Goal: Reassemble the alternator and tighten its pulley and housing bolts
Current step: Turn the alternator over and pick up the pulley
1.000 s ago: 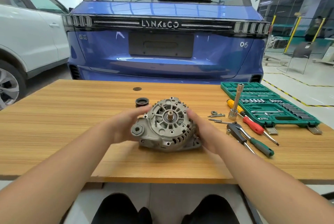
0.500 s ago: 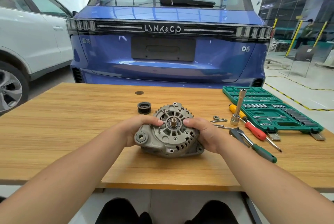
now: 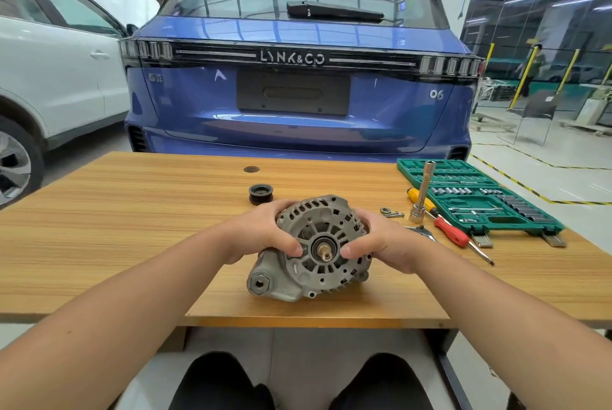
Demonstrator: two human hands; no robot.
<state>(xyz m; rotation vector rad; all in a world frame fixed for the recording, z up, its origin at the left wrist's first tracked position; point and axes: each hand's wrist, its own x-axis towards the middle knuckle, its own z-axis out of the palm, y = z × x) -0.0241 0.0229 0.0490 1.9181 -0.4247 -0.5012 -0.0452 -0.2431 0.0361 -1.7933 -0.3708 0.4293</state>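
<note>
The grey alternator (image 3: 318, 264) sits near the front of the wooden table (image 3: 132, 217), its front housing and bare shaft (image 3: 325, 252) tilted toward me. My left hand (image 3: 261, 234) grips its left side, thumb pressed on the face beside the shaft. My right hand (image 3: 381, 244) grips the right side, its thumb on the face as well. The black pulley (image 3: 260, 193) lies loose on the table behind the alternator. A few small bolts and a washer (image 3: 390, 213) lie to the right.
A green socket set case (image 3: 477, 197) lies open at the right. In front of it stand an upright socket extension (image 3: 421, 192) and a red and yellow screwdriver (image 3: 443, 224). A blue car (image 3: 298, 95) stands behind the table.
Both hands shifted from cupping the alternator's sides to gripping it with thumbs on the front face. The alternator tipped so its face points more toward me and came closer to the table's front.
</note>
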